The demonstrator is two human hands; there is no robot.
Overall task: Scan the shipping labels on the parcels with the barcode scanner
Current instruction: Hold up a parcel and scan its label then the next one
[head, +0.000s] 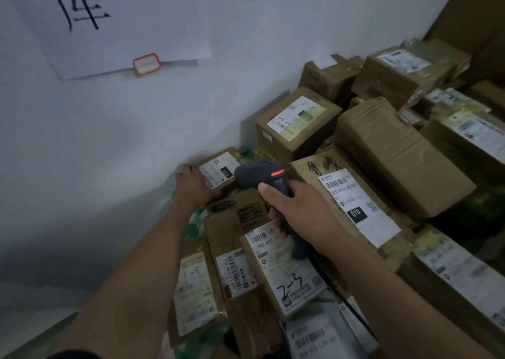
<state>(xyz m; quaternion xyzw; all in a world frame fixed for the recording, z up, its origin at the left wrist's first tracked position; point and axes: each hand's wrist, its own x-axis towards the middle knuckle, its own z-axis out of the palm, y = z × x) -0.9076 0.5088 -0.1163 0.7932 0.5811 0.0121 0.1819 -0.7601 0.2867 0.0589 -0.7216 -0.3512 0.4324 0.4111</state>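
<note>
Cardboard everywhere, scanning the small parcel
Our right hand grips the barcode scanner just right of it, left hand holds its edge; those fingers could cover the label

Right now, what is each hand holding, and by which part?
The right hand grips the barcode scanner by its handle. The left hand holds the small parcel beside the wall at its left end.

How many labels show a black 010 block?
2. One on the small parcel that the left hand holds; one on the long parcel right of the scanner. Others may be hidden or blurred.
</note>
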